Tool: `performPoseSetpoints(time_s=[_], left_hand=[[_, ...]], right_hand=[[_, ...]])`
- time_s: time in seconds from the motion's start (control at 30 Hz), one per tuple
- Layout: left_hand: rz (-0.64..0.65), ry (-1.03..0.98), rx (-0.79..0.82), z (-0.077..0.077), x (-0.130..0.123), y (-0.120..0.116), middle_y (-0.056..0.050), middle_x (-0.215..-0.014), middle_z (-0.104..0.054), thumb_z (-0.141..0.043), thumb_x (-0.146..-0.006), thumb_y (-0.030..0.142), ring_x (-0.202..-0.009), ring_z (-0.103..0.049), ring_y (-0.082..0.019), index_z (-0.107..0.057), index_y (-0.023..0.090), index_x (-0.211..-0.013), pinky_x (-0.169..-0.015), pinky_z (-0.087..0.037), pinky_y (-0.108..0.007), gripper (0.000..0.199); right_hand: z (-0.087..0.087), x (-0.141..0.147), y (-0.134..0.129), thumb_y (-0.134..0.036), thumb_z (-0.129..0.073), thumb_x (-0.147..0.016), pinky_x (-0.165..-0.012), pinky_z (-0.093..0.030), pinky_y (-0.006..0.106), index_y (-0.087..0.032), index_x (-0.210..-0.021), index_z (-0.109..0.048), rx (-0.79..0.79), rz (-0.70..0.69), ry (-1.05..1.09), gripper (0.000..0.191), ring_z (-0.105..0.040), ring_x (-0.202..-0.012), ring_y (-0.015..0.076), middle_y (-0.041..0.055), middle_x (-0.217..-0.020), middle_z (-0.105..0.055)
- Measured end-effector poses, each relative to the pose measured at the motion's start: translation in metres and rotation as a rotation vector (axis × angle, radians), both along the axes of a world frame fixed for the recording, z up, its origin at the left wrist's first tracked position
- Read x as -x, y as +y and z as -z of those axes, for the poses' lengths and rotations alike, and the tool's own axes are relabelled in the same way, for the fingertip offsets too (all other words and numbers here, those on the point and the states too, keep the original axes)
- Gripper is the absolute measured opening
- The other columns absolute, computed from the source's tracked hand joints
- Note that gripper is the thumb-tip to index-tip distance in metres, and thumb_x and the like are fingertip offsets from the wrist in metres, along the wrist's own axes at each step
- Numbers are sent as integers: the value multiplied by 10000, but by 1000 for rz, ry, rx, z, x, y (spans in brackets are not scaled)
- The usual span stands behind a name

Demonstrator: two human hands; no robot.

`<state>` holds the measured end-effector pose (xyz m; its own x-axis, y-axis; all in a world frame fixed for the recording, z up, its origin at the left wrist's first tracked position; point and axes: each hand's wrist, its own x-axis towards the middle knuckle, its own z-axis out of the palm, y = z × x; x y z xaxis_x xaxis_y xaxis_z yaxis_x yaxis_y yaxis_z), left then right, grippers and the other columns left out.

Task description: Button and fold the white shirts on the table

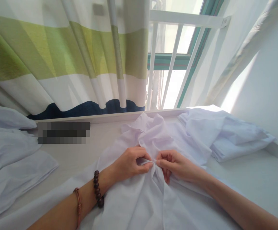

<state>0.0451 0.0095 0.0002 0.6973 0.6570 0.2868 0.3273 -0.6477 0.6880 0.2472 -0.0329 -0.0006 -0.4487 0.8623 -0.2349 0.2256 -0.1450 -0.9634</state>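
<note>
A white garment with a collar, which looks like a shirt or coat [134, 204], lies spread out in front of me, its collar end away from me. My left hand [132, 163] pinches the front edge of the cloth between thumb and fingers. Close against it, my right hand [173, 163] pinches the same spot from the other side. The cloth is drawn up into folds where the fingertips meet. Whether a button sits between the fingertips is too small to tell. A dark bead bracelet [97, 188] and a copper-coloured bangle [78, 203] circle my left wrist.
Folded white cloth [237, 134] lies at the right, and more white cloth [9, 159] is heaped at the left. A blurred-out dark object [63, 132] rests near the back edge. Behind are a striped curtain [86, 54], a white railing [177, 19] and a window.
</note>
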Motion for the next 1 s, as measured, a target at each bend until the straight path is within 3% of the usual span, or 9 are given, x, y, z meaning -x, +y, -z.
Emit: performPoseSetpoints(time_s=[0.17,0.37,0.47,0.77,1.0], left_hand=[[91,112,-11,-2,2,-2,-5,-639,-618,-527,-814,193,-614,-507,-118,-704,150,-761,-628,-415,-220,189],[104,137,101,-4,4,-2,-23,-690,-670,-547,-831,267,-645,-554,-133,-724,142,-804,-639,-431,-226,218],[92,140,162,-5,3,-1,-31,-723,-685,-562,-826,276,-654,-568,-139,-729,138,-836,-626,-436,-224,217],[-9,78,144,-3,-4,-7,1,-692,-647,-589,-728,165,-637,-514,-121,-721,148,-760,-607,-406,-210,137],[-16,-29,70,-4,-2,-8,1,-658,-605,-539,-709,140,-605,-488,-111,-679,139,-728,-579,-385,-210,141]], right_hand=[[0,3,-7,-325,-479,-890,-471,-409,194,-189,-759,-517,-128,-27,-69,193,-537,-465,102,-53,-513,-531],[2,7,-13,-232,-487,-879,-491,-321,190,-185,-753,-527,-530,-44,-260,141,-404,-509,79,-59,-566,-460],[2,6,-14,-211,-467,-889,-532,-329,194,-185,-784,-542,-631,-61,-316,132,-416,-554,84,-47,-625,-483],[2,6,-14,-204,-450,-880,-544,-325,199,-187,-782,-548,-712,-91,-422,139,-412,-547,89,-43,-631,-495],[0,16,-12,-208,-461,-801,-503,-283,216,-190,-618,-483,-601,137,-559,185,-364,-490,85,-57,-523,-447]])
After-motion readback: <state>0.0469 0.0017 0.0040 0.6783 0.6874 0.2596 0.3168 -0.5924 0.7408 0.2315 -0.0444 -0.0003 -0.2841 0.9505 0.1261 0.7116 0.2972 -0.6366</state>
